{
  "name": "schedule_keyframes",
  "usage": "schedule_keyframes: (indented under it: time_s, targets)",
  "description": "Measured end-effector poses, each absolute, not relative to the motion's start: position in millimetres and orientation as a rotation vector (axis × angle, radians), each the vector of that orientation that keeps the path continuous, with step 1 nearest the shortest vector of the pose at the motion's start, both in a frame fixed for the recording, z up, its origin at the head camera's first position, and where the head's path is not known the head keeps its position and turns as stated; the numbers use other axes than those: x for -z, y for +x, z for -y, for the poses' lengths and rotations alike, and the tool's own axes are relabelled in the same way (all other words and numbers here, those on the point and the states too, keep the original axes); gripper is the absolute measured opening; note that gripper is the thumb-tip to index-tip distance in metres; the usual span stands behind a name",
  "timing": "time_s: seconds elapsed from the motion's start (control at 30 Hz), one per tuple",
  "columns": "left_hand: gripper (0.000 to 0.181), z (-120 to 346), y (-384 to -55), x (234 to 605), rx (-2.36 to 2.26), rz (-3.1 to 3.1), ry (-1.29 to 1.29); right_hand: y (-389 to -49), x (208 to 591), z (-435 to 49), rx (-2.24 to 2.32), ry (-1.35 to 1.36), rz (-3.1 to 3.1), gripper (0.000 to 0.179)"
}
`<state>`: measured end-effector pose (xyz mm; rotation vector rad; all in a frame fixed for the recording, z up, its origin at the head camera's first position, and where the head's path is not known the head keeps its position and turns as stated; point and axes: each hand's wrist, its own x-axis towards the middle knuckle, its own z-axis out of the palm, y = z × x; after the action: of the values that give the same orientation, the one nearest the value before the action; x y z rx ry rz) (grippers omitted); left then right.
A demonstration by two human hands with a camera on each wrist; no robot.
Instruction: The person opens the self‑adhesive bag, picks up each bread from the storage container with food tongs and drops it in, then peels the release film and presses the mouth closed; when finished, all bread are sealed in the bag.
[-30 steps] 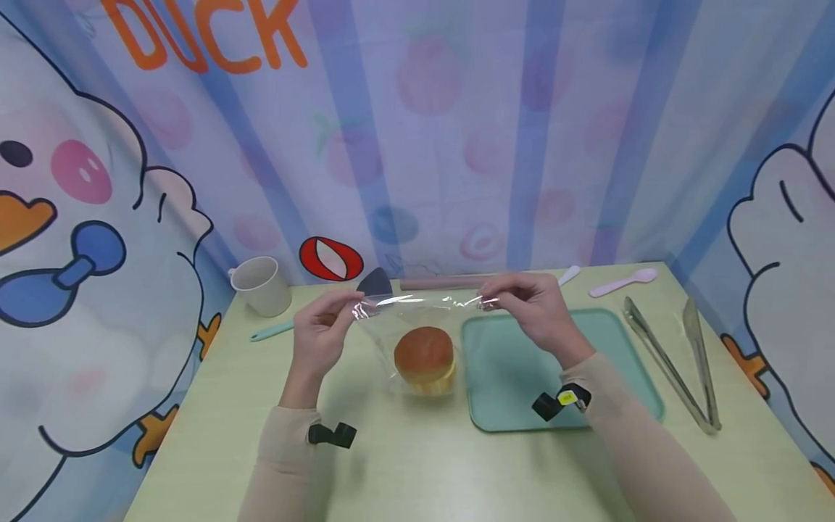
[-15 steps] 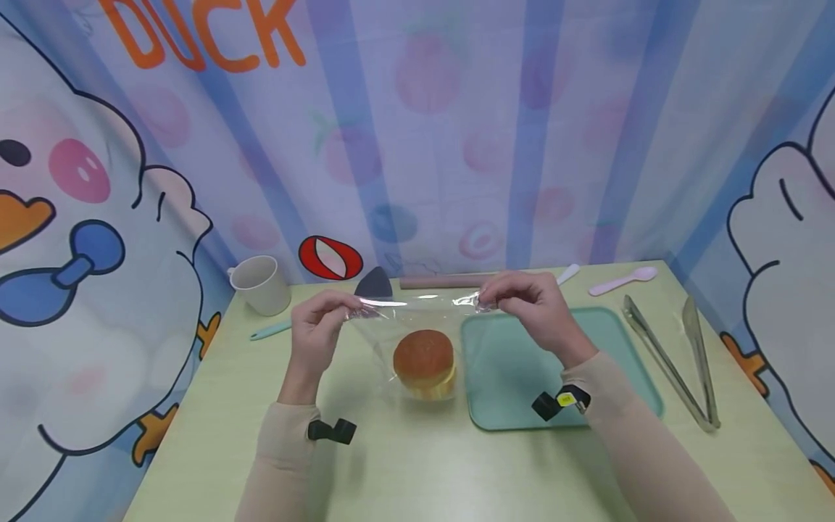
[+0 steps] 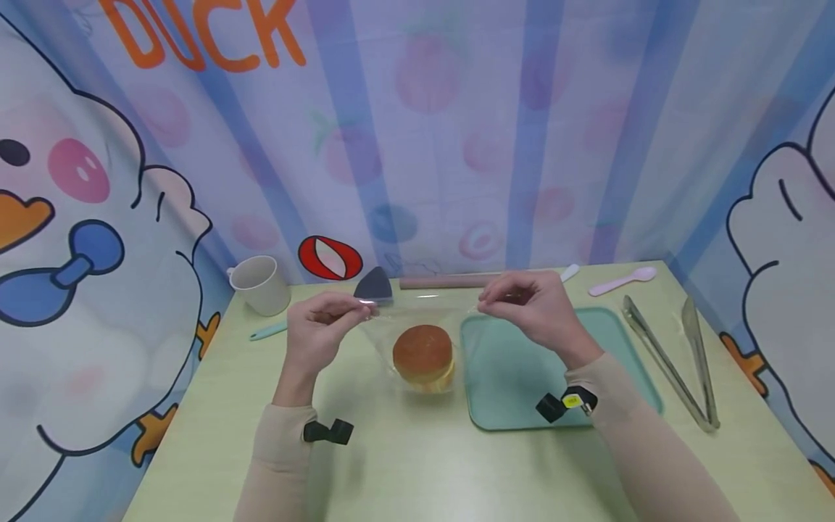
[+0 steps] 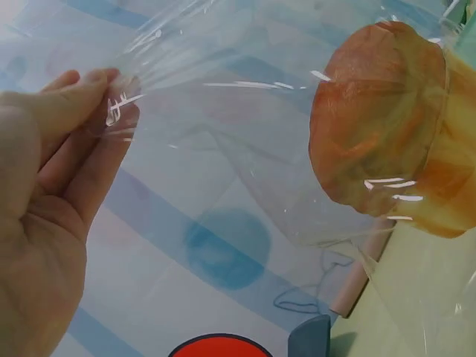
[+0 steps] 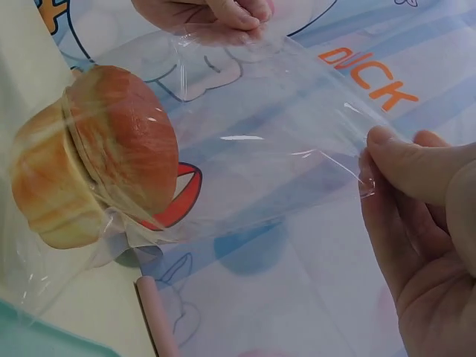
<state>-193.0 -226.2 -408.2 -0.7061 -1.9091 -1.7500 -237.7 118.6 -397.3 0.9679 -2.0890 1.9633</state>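
Observation:
A round bread bun [image 3: 422, 355], brown on top and yellowish below, sits inside a clear plastic bag [image 4: 216, 111]. My left hand [image 3: 316, 330] pinches the bag's upper left corner between thumb and fingers. At the opposite corner, my right hand [image 3: 538, 315] pinches the film the same way. The bag's top edge spans between the two hands, and the bun is in its lower part. Through the film, the right wrist view shows the bun's domed top [image 5: 134, 141] and paler base. Whether the bag's bottom touches the table is hard to tell.
A green tray [image 3: 515, 406] lies to the right, with metal tongs [image 3: 672, 370] beyond it. Along the back are a mug [image 3: 261, 286], a dark-headed spatula [image 3: 374, 284], a pinkish rod [image 3: 446, 282] and a pink spoon [image 3: 622, 281]. A printed curtain [image 3: 457, 145] hangs behind.
The fingertips of my left hand have shifted slightly right and the bag's top edge looks less shiny. The bun has stayed almost in place, rising a little since half a second ago.

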Motion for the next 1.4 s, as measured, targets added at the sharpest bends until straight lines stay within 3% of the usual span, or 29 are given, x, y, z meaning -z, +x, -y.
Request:
schedule_keyframes:
  time_s: [0.17,0.43,0.67,0.8,0.93,1.1,1.4]
  targets:
    - [0.035,224.1,-192.5,404.4,1.679,1.901,-0.719,-238.7,396.6,-117.5,-2.0,1.007,1.994,0.019]
    - [0.01,214.0,-191.4,417.2,1.789,1.908,-0.508,-239.2,399.1,-113.3,-2.024,0.95,2.097,0.024]
    - [0.016,196.4,-197.1,428.4,1.97,1.916,-0.642,-234.7,400.2,-100.4,-2.017,0.845,2.237,0.021]
    - [0.023,188.7,-198.1,427.8,1.983,1.978,-0.541,-234.7,399.2,-95.5,-1.812,0.865,2.345,0.022]
    - [0.023,182.2,-197.2,426.8,1.964,2.059,-0.45,-234.2,396.1,-89.3,-1.393,0.998,2.419,0.035]
    - [0.019,174.9,-195.3,425.5,1.968,2.103,-0.501,-230.1,386.0,-66.6,-0.97,1.16,2.336,0.046]
    - [0.015,165.2,-188.6,431.6,1.879,2.205,-0.706,-222.1,383.9,-35.4,-0.805,1.174,2.286,0.019]
